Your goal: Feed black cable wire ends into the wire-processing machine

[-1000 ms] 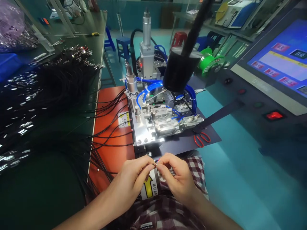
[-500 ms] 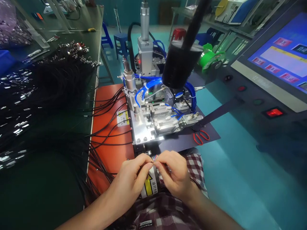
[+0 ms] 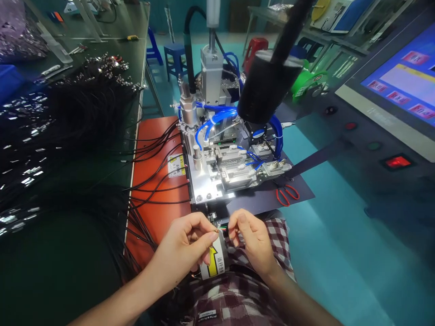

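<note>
In front of my lap, my left hand is closed, its thumb and forefinger pinching a cable end. Short thin colored wires, green and red among them, stick out of that pinch to the right. Just right of the wire tips is my right hand, apart from them, its fingers loosely curled and nothing visible between them. Below the hands shows a white label with a yellow arrow. Beyond them stands a metal machine with blue air tubes and several black cables along its left side.
Red-handled scissors lie on the dark plate right of the machine. A black cylinder hangs over it. Left, a dark table carries a heap of black cables. A control panel with a screen stands at right.
My right hand has let go at the pinch and drawn slightly right, exposing the colored wires. A rod now shows beneath the machine's tall rear cylinder. The view has shifted slightly.
</note>
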`<action>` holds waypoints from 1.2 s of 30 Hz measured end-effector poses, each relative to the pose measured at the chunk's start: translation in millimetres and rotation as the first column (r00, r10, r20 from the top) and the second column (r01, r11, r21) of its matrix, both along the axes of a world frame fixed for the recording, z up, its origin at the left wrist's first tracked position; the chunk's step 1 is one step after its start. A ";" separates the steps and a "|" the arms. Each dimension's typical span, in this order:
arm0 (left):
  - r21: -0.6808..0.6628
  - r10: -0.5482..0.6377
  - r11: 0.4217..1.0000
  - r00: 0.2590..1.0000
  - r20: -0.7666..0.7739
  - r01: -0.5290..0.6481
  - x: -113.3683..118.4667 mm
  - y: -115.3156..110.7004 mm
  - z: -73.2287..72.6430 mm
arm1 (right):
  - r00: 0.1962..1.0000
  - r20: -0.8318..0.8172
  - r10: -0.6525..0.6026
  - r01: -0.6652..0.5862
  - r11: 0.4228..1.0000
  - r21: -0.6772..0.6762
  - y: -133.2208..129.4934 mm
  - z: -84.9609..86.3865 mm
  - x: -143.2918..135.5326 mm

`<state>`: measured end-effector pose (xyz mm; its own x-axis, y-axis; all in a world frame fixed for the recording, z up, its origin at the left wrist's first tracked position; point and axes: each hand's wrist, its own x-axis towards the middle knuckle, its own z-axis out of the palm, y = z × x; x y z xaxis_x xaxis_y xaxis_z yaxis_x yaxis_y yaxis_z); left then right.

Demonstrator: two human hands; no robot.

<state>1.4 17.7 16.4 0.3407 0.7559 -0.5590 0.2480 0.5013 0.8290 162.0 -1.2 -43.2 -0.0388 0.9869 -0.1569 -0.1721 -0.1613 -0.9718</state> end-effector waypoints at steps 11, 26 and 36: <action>-0.029 0.018 0.999 0.999 -0.028 -0.019 2.9 -1.0 -2.8 | 0.976 -0.196 0.093 -0.114 0.988 -0.101 -2.0 14.3 0.5; 0.018 0.052 0.999 0.998 -0.022 -0.051 3.3 -1.8 -5.0 | 0.896 -0.442 0.045 -0.208 0.922 -0.328 -3.9 15.9 -3.6; 0.011 0.080 0.997 0.997 0.001 -0.080 2.6 -4.6 -7.7 | 0.932 -0.350 0.096 -0.193 0.948 -0.252 -6.8 13.1 -3.2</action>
